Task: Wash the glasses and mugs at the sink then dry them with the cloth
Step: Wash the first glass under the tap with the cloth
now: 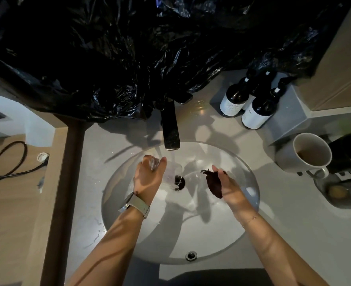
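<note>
Over the round white sink (222,234), my left hand (148,176) grips a clear glass (171,172) tilted under the stream from the dark faucet (170,129). My right hand (226,185) holds a dark red scrubbing cloth (212,183) above the basin, to the right of the drain (179,181). The two hands are apart. A white mug (308,155) with brown residue inside lies tilted on the counter at the right, handle toward me. A second glass (337,191) stands below it, partly hidden.
Three dark bottles (251,102) with white labels stand behind the sink at the right. A black appliance (348,153) sits at the far right edge. Black plastic sheeting (129,48) covers the wall above the faucet. A black cable (7,162) lies on the wooden surface at the left.
</note>
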Demonstrator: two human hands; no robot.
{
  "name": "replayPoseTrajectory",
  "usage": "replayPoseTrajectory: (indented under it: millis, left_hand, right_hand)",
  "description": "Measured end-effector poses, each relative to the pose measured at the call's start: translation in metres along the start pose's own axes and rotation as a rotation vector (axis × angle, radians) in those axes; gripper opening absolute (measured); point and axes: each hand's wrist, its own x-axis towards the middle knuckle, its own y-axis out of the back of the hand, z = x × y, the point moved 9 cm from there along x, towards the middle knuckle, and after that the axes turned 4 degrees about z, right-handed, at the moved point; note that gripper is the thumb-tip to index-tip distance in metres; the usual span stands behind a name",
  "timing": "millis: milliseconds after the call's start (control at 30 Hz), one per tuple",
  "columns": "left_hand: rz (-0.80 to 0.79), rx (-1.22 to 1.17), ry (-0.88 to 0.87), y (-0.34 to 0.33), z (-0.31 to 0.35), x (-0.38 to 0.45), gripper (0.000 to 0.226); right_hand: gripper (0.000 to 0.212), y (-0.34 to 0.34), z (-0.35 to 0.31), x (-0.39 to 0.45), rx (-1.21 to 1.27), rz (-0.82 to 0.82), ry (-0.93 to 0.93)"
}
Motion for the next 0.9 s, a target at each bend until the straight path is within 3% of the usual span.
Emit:
replayPoseTrajectory:
  millis: [133, 167, 267, 467, 600, 733, 800, 900]
  left_hand:
    - [-0.131, -0.415, 0.364, -0.020, -0.015, -0.017, 0.048]
    - [-0.171, -0.493, 0.442, -0.027, -0.016, -0.024, 0.047]
    - [-0.243, -0.684, 0.616, -0.044, -0.022, -0.039, 0.054]
    - [-0.295, -0.875, 0.808, -0.049, -0.017, -0.044, 0.037]
    - [-0.296, -0.939, 0.868, -0.052, -0.013, -0.039, 0.048]
    - [-0.338, -0.905, 0.851, -0.052, -0.011, -0.033, 0.039]
    - [-0.369, -0.855, 0.818, -0.053, -0.009, -0.031, 0.034]
    - [-0.340, -0.829, 0.776, -0.051, -0.008, -0.026, 0.031]
  right_hand:
    - [0.071, -0.014, -0.013, -0.002, 0.379, -0.129, 0.018]
    - [0.070, -0.023, -0.020, -0.005, 0.450, -0.160, 0.023]
    - [0.044, -0.051, -0.035, -0.012, 0.431, -0.175, 0.049]
    - [0.038, -0.076, -0.052, -0.021, 0.179, -0.234, 0.245]
    - [0.036, -0.082, -0.069, -0.007, 0.018, -0.362, 0.262]
    - [0.031, -0.090, -0.075, -0.001, -0.157, -0.576, 0.155]
    - [0.038, -0.100, -0.072, -0.001, -0.211, -0.668, 0.118]
    - [0.052, -0.112, -0.063, 0.006, -0.244, -0.610, 0.127]
